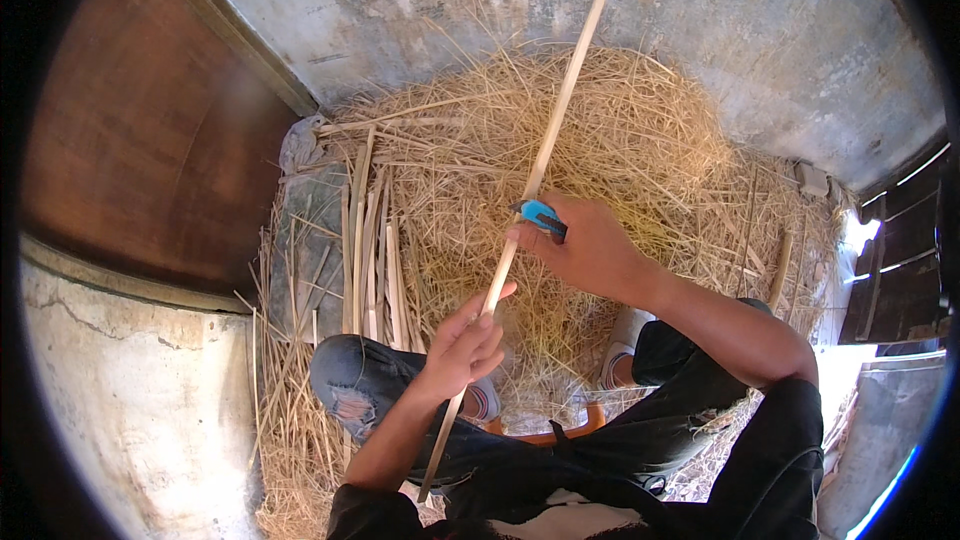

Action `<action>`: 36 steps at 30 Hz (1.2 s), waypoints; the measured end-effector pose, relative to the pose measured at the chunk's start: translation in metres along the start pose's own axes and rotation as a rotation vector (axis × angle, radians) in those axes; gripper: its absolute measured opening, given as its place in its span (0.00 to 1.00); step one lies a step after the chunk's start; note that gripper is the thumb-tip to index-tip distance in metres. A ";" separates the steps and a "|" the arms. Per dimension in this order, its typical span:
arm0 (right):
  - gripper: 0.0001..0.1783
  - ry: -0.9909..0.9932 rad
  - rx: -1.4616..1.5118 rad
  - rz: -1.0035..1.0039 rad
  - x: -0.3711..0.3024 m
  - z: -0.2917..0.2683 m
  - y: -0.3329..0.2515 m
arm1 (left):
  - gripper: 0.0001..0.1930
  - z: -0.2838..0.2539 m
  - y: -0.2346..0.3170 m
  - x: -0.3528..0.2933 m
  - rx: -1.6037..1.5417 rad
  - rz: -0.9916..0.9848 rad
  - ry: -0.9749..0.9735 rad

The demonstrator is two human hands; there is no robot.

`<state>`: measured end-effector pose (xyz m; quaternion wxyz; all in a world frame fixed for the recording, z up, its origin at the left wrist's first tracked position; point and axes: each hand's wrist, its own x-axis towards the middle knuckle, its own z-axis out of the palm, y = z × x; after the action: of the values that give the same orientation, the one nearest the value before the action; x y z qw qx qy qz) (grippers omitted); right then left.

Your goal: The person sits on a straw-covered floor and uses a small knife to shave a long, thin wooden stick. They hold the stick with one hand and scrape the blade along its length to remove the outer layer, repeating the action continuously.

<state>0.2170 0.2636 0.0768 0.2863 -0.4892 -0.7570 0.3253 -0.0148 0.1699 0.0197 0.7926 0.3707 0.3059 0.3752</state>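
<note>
A long pale strip of split bamboo or wood [562, 105] runs slantwise before me, its far end up near the wall and its near end down by my lap. My left hand [465, 345] is closed around its lower part. Higher up, my right hand [590, 250] grips a blue utility knife [541, 217], with the knife's front end against the strip. My right thumb also lies on the strip just below the blade end. How far the blade is out cannot be seen.
A big heap of straw-like shavings [620, 120] spreads ahead, up to the grey wall [720, 30]. Several cut strips [372, 240] lie in a bundle on the left, beside a flat grey slab [308, 230]. A brown wooden door [150, 130] stands at far left. My knees are bent on both sides.
</note>
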 end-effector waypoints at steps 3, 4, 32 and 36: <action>0.23 -0.044 -0.127 -0.129 -0.008 0.004 -0.001 | 0.27 -0.001 0.004 -0.003 -0.099 -0.027 0.014; 0.22 -0.084 -0.184 -0.194 -0.013 0.011 0.000 | 0.27 -0.001 0.005 -0.004 -0.138 -0.040 0.024; 0.19 -0.167 -0.187 0.033 0.010 0.005 0.000 | 0.34 -0.006 0.005 -0.013 -0.216 -0.073 0.049; 0.20 -0.406 -0.300 -0.009 -0.021 0.025 -0.024 | 0.34 -0.012 -0.001 -0.012 -0.220 -0.109 0.112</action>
<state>0.1926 0.2317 0.0777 0.0538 -0.4473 -0.8410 0.2996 -0.0297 0.1636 0.0147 0.8295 0.2426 0.3264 0.3829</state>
